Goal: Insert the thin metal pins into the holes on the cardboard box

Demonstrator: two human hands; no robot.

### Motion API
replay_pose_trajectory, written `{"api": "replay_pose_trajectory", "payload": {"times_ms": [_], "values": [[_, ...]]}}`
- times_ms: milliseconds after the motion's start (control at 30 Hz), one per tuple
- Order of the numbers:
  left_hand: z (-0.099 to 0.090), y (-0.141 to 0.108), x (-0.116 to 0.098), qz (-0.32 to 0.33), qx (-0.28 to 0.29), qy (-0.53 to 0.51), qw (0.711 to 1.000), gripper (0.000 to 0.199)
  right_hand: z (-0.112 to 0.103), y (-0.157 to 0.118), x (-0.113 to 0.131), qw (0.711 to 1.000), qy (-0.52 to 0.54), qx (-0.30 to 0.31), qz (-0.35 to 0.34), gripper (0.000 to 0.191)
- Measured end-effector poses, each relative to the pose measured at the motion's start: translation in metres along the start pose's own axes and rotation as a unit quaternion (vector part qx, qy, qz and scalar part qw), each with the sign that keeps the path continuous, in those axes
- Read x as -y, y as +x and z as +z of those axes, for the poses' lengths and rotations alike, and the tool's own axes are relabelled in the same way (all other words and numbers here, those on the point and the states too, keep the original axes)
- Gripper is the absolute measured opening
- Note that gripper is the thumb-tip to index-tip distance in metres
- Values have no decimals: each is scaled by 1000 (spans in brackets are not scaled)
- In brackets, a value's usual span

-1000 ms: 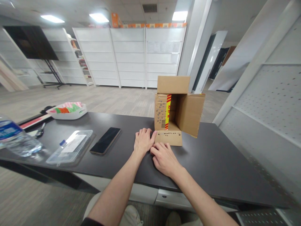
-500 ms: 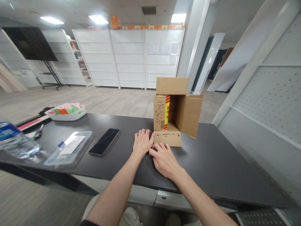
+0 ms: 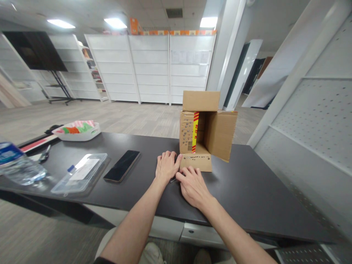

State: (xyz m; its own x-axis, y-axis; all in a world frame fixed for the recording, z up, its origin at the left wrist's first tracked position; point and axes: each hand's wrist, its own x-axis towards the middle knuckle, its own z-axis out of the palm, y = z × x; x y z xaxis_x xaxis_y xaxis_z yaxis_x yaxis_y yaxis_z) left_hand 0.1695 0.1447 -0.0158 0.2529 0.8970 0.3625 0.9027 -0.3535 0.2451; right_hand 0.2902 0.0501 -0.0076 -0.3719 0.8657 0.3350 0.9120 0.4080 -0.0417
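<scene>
A cardboard box [image 3: 216, 128] lies on its side on the dark table, its opening towards me. Its lower flap [image 3: 199, 168] lies on the tabletop with a row of dark dots across it. My left hand [image 3: 167, 165] rests on the table at the flap's left edge, fingers lying down and thumb touching the flap's corner. My right hand [image 3: 192, 187] is by the flap's near edge, fingers curled and closed, fingertips against it. A thin dark piece [image 3: 173, 179] shows between my hands, beside the right fingers; its kind and the grip on it are partly hidden.
To the left lie a black phone [image 3: 122, 165], a clear plastic case [image 3: 82, 174] and a water bottle [image 3: 19, 167]. Farther back stands a white basket [image 3: 79, 136] with colourful contents. The box's right flap [image 3: 224, 135] swings outward. A perforated panel [image 3: 316, 121] borders the table's right side.
My right hand has shifted slightly to the right, away from the left hand. The thin dark piece now shows between them. My left hand and the box look nearly unchanged.
</scene>
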Motion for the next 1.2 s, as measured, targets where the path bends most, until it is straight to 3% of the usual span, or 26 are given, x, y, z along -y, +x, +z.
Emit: {"api": "replay_pose_trajectory", "payload": {"times_ms": [567, 800, 1200], "values": [[-1, 0, -2, -15, 20, 3, 1000, 50, -2, 2, 2, 1000, -12, 22, -2, 5], [1, 0, -1, -6, 5, 8, 1000, 49, -2, 1, 1, 1000, -16, 18, 2, 6], [2, 0, 0, -5, -2, 1, 1000, 52, -1, -1, -3, 997, 39, -65, 26, 6]]}}
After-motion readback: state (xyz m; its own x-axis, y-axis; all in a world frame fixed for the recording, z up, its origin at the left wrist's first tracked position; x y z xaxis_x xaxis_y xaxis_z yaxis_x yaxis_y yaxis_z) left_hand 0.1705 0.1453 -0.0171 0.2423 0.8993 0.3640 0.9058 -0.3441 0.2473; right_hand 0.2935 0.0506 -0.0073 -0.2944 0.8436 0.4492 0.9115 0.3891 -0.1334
